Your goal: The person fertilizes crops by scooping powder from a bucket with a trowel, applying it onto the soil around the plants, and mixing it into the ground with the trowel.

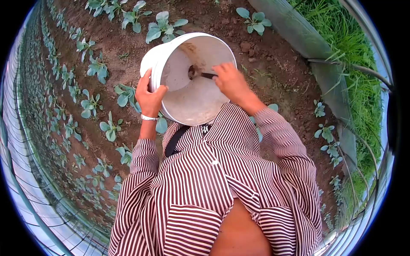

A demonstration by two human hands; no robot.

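Your left hand point(148, 100) has the white bucket point(192, 104) by its rim and outer wall, thumb toward the opening; white band point(149, 117) on that wrist. Your right hand point(230, 83), a bit blurred, is over the bucket's mouth, fingers closed around a dark tool point(208, 75) that points inward; exact type, can't tell. At its far end, a small brown clump point(194, 72) shows near the bucket's bottom; can't tell if loose or attached to the tool. Bucket is tilted, mouth toward you, in front of your striped shirt point(192, 179), brown smears inside. Around it, brown soil point(282, 81) with leafy green plants point(164, 27), rows thicker on your left. On your right, a grey sheet strip point(307, 38) edges the bed, green grass point(341, 38) beyond it. Netting point(25, 106) curves along the far left.
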